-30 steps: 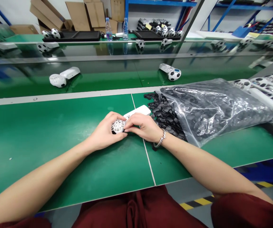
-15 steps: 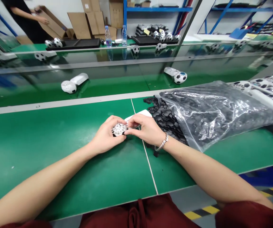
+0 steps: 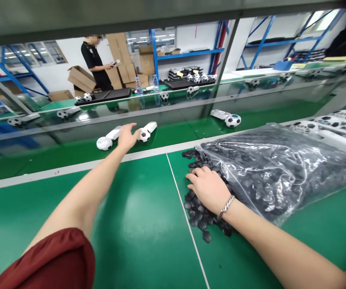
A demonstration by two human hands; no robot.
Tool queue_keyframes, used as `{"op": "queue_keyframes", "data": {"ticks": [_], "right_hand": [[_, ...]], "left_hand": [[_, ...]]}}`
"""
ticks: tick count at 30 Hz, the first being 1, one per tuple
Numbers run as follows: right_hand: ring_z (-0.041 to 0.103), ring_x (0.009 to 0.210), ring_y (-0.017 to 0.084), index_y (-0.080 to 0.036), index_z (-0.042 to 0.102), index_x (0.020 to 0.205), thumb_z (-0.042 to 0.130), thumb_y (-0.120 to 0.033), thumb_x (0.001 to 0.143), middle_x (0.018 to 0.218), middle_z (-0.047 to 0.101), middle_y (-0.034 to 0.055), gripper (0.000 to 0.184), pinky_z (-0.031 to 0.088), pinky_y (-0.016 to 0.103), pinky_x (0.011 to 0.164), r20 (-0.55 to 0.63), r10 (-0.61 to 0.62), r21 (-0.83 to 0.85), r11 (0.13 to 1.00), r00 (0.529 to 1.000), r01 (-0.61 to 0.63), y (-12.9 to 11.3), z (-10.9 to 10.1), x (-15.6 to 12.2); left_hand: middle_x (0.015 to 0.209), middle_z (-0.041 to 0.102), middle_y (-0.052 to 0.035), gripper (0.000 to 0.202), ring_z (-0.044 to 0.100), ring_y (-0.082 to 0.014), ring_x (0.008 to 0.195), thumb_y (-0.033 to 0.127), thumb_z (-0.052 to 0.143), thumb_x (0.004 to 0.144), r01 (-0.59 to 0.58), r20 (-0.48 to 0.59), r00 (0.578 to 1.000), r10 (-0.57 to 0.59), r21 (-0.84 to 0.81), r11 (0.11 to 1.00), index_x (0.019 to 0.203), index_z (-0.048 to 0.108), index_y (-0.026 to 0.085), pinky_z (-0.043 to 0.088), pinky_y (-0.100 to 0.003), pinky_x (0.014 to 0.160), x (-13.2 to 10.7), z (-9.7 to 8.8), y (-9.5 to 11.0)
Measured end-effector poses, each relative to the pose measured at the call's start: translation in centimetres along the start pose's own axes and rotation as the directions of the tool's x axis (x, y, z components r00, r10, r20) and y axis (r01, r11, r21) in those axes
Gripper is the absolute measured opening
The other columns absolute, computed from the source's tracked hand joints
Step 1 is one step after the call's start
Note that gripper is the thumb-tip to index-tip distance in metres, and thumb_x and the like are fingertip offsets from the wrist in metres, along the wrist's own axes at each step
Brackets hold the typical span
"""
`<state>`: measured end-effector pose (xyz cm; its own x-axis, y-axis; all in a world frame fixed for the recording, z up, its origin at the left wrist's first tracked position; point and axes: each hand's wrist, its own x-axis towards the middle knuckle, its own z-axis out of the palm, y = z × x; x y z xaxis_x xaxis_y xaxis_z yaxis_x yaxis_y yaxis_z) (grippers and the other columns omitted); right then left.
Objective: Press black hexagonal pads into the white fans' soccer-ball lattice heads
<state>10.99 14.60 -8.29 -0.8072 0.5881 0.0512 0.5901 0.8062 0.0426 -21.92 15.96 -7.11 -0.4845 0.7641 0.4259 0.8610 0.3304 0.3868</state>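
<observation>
My left hand (image 3: 127,138) reaches over the belt with its fingers apart. Its fingertips are right beside a black-and-white football-patterned device (image 3: 144,135) with a white handle; whether they touch it I cannot tell. Just left of that hand lies another white device (image 3: 104,143) with a slotted round face. My right hand (image 3: 210,188) rests on a heap of small black plastic pieces (image 3: 198,214), fingers spread and slightly bent. No piece shows clearly in its grip. The heap spills from a clear plastic bag (image 3: 269,168) full of the same pieces.
Another football-patterned device (image 3: 232,120) lies farther right on the green belt (image 3: 185,128). More white patterned parts (image 3: 332,122) are stacked at the right. Across the line a person (image 3: 96,64) stands near cardboard boxes (image 3: 81,78). A grey beam (image 3: 161,18) crosses overhead.
Both hands have let go of the device they held together. My left hand has moved forward to the belt, my right hand onto the black pieces. The view has tilted upward.
</observation>
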Motion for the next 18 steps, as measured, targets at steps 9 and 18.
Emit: {"op": "queue_keyframes", "data": {"ticks": [9,18], "right_hand": [[0.059,0.084,0.024,-0.015,0.063,0.087,0.043,-0.009,0.084,0.087,0.062,0.0100,0.021,0.039,0.032,0.068,0.076,0.003,0.005,1.000,0.997,-0.003,0.2,-0.9,0.2],[0.059,0.085,0.024,-0.012,0.060,0.089,0.040,-0.011,0.085,0.089,0.063,0.0111,0.021,0.036,0.034,0.070,0.015,0.025,-0.013,1.000,1.000,-0.025,0.4,-0.6,0.4]], "left_hand": [[0.115,0.053,-0.0077,0.032,0.054,-0.0220,0.100,0.033,0.052,0.085,-0.102,0.308,0.951,0.003,0.304,0.947,0.111,0.052,0.014,0.047,-0.042,0.084,-1.2,-5.4,-7.0],[0.103,0.048,-0.0102,0.045,0.057,-0.0326,0.090,0.049,0.052,0.072,-0.148,0.404,0.915,-0.005,0.346,0.926,0.105,0.061,0.020,0.046,-0.046,0.076,-9.3,-10.7,-1.8]]}}
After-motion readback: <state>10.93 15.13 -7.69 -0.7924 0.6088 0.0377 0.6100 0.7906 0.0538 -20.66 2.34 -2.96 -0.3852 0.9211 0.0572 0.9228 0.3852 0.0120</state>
